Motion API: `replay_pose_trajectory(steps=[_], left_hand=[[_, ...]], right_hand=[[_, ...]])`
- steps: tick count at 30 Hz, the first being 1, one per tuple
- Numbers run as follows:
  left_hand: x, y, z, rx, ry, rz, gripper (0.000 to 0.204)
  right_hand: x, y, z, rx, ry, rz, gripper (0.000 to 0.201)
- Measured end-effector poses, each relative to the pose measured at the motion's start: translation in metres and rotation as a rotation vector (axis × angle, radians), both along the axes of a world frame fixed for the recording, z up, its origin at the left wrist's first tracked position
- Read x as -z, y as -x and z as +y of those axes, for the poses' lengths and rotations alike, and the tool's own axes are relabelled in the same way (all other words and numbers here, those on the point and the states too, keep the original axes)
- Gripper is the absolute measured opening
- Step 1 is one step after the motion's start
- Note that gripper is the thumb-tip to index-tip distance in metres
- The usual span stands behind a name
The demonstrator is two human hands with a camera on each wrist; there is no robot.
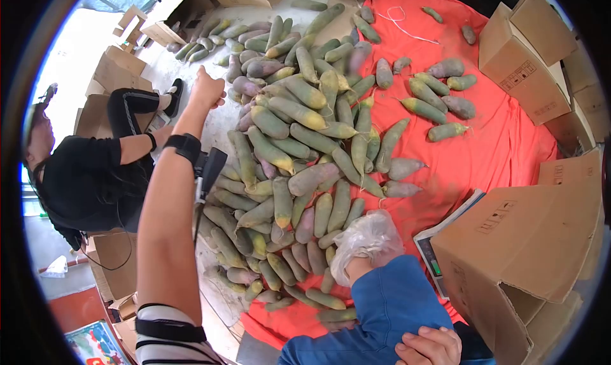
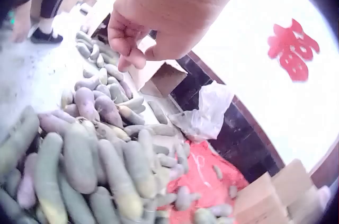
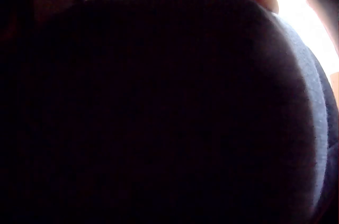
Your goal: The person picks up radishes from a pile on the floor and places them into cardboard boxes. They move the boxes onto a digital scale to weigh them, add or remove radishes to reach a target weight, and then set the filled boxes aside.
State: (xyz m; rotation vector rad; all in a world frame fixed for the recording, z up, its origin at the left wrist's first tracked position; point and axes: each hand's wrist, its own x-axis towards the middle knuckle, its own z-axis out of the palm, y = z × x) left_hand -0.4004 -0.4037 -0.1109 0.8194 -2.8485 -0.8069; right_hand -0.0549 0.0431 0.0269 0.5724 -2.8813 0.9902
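Observation:
My left hand [image 1: 207, 90] stretches over the far left side of a big heap of green radishes [image 1: 296, 110], some with purplish skin. Its index finger looks extended in the head view, while the other fingers curl into the palm, holding nothing. In the left wrist view the same hand [image 2: 127, 36] hangs above the radishes [image 2: 79, 155]. My right hand [image 1: 429, 346] rests on the blue sleeve [image 1: 394, 308] of another person, its fingers lying over the cloth. That person's hand, inside a clear plastic bag [image 1: 369, 238], reaches to the heap's near edge. Dark cloth fills most of the right wrist view.
A red cloth [image 1: 458, 155] spreads right of the heap with loose radishes on it. A scale [image 1: 429, 257] lies partly beneath a cardboard box [image 1: 509, 238]; more boxes stand around. At left, a person in black [image 1: 95, 168] sits low beside the heap.

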Motion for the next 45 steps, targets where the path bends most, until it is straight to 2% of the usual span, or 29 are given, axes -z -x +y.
replay_pose_trajectory(steps=[4,7,8,10,11,12,13,14,15,17,18,20,23,30,35,40,45], left_hand=[[-0.029,0.027,-0.005,0.019,0.032,0.046,0.073],[-0.04,0.024,0.0,0.05,-0.027,0.083,0.075],[-0.033,0.023,0.002,0.035,-0.005,0.055,0.088],[0.004,0.007,-0.001,0.14,0.055,-0.029,0.089],[0.027,-0.007,0.001,0.18,-0.043,-0.185,0.089],[0.043,-0.04,0.024,0.259,0.021,-0.232,0.083],[0.027,-0.07,0.06,0.394,-0.209,-0.44,0.078],[0.119,-0.091,0.027,0.577,0.182,-0.383,0.079],[0.125,-0.114,0.051,0.612,-0.015,-0.603,0.088],[0.183,-0.161,0.068,0.579,0.034,-0.651,0.088],[0.19,-0.179,0.082,0.581,0.016,-0.663,0.088],[0.195,-0.197,0.11,0.444,0.257,-0.553,0.091],[0.214,-0.2,0.115,0.394,0.307,-0.527,0.086],[0.212,-0.21,0.119,0.39,0.392,-0.323,0.075],[0.207,-0.229,0.145,0.353,0.229,-0.162,0.072],[0.196,-0.244,0.164,0.244,0.164,-0.177,0.069],[0.175,-0.274,0.156,0.285,0.106,-0.195,0.068]], right_hand=[[0.0,0.001,0.0,0.002,-0.011,0.006,0.019],[0.001,0.0,-0.001,-0.015,-0.021,0.006,0.02],[0.001,0.0,-0.001,-0.018,-0.015,0.0,0.02],[0.001,0.0,-0.001,-0.019,-0.007,0.006,0.021],[0.001,0.0,-0.001,-0.018,-0.007,0.008,0.02],[0.001,0.0,-0.002,-0.013,-0.007,0.014,0.02],[0.002,0.001,-0.003,-0.006,-0.009,0.025,0.02],[0.002,0.002,-0.003,-0.007,-0.003,0.024,0.02],[0.002,-0.001,-0.002,-0.008,-0.004,0.006,0.02],[0.0,-0.004,0.0,-0.01,-0.036,-0.032,0.019],[0.0,-0.005,0.0,-0.006,-0.038,-0.036,0.02],[0.002,-0.003,0.001,-0.008,-0.033,-0.026,0.019],[0.0,-0.002,0.001,-0.01,-0.032,-0.038,0.019],[0.0,0.0,0.001,-0.024,0.005,0.001,0.02],[0.001,-0.002,0.001,-0.007,0.018,0.019,0.019],[-0.001,-0.006,0.005,0.013,0.033,0.023,0.019],[0.001,-0.007,0.009,0.023,0.055,0.039,0.019]])
